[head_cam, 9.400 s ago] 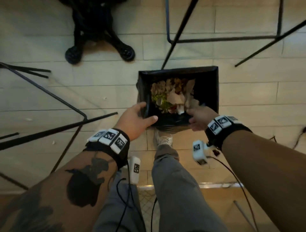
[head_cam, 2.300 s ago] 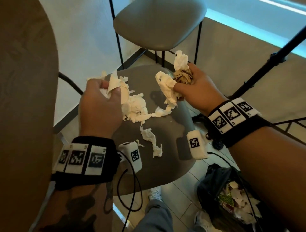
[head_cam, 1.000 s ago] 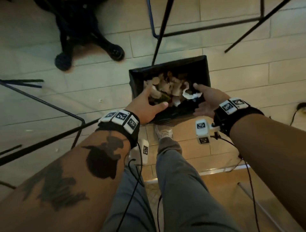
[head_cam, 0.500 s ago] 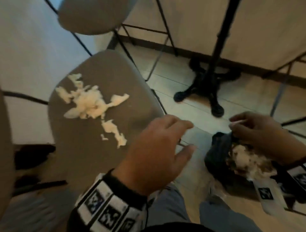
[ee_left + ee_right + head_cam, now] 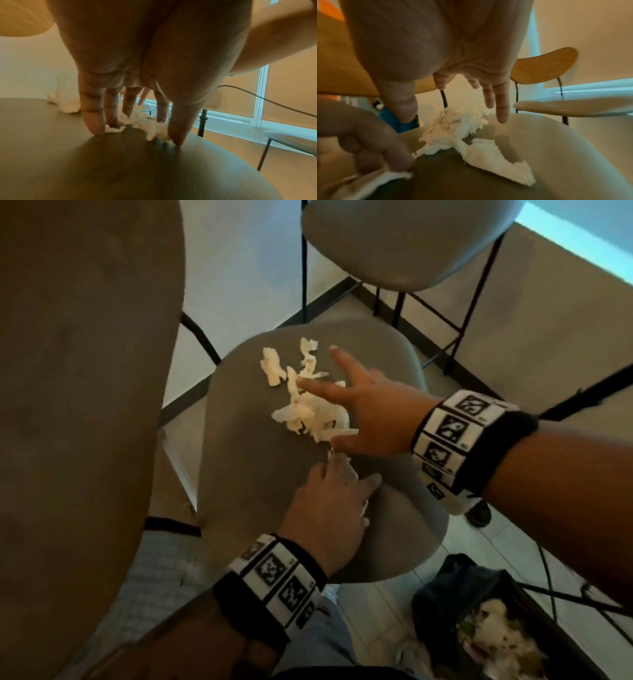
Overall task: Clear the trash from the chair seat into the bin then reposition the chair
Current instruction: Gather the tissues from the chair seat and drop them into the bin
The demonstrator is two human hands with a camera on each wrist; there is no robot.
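Note:
Torn white tissue scraps [image 5: 308, 412] lie on the grey chair seat [image 5: 260, 508]. My right hand [image 5: 318, 416] reaches in from the right, open, its fingers spread over the main pile [image 5: 453, 128]. My left hand [image 5: 349, 474] points down at the seat's middle. Its straight fingertips [image 5: 93, 121] and thumb touch the seat [image 5: 120, 169] around small scraps [image 5: 150, 127]. The black-bagged bin [image 5: 445, 587] stands on the floor at lower right, with paper trash inside it.
A broad brown wooden panel [image 5: 85, 405], seemingly this chair's backrest, fills the left. A second grey chair [image 5: 404, 241] stands just behind. Black metal legs [image 5: 582, 395] cross the floor on the right. My legs are below the seat's near edge.
Half a second ago both hands were empty between bin and chair. Now they are down on the seat at the tissue scraps, and my view has swung back to the chair.

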